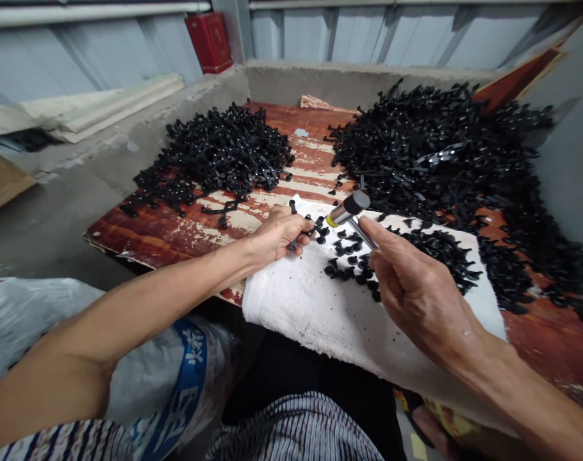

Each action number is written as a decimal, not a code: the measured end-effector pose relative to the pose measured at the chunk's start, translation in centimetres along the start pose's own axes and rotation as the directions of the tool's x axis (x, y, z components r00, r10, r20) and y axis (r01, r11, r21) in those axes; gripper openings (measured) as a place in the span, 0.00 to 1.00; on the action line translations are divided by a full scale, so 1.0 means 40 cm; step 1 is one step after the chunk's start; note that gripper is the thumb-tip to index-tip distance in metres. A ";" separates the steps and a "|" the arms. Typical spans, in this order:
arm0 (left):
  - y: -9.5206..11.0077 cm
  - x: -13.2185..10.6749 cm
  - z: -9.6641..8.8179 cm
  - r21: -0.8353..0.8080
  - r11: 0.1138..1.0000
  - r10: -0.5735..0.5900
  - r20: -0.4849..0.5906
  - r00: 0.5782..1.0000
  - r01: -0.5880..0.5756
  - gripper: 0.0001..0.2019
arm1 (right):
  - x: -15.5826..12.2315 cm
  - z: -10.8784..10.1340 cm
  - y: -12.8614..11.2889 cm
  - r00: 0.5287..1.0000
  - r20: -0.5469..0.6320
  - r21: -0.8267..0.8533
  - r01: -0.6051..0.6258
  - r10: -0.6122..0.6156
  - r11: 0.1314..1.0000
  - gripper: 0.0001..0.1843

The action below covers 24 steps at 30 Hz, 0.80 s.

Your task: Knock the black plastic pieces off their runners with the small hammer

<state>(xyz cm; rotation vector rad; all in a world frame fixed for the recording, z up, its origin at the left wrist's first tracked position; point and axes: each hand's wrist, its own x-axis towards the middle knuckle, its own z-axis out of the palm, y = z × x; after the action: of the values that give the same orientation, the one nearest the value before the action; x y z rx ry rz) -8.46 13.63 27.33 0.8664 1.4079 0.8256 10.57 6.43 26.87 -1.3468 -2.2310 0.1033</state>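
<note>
Black plastic part (305, 234) pinched in left hand (277, 234) fingers; small hammer (350, 210) gripped in right hand (411, 288).

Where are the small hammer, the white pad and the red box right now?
small hammer (349, 208): head view, on its black-and-silver head.
white pad (311, 307): head view, on a bare part near its front edge.
red box (209, 41): head view, on its front face.

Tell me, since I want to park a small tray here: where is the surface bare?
Bare: the near half of the white foam pad below both hands, and the worn red wooden board between the left pile of black plastic parts and its front edge. Crowded: the right side under the big black heap, and the pad's top by the small hammer.
</note>
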 end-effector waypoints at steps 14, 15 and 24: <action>-0.025 0.007 -0.002 -0.057 0.998 0.033 0.012 0.999 -0.032 0.09 | 0.007 0.007 -0.008 0.999 0.047 -0.119 0.020 -0.015 0.993 0.29; -0.027 0.009 -0.003 -0.053 0.998 0.038 0.011 0.999 -0.037 0.09 | 0.007 0.007 -0.006 0.998 0.067 -0.125 0.022 -0.014 0.992 0.29; -0.039 0.014 -0.007 -0.039 0.996 0.079 0.047 0.996 -0.077 0.08 | 0.011 0.007 -0.007 0.999 0.045 -0.082 0.031 -0.028 0.996 0.28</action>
<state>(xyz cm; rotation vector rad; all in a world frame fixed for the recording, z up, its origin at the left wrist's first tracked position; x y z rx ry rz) -8.78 13.41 25.68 0.9120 1.3195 0.8814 10.05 6.74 26.89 -1.3662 -2.3142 0.0313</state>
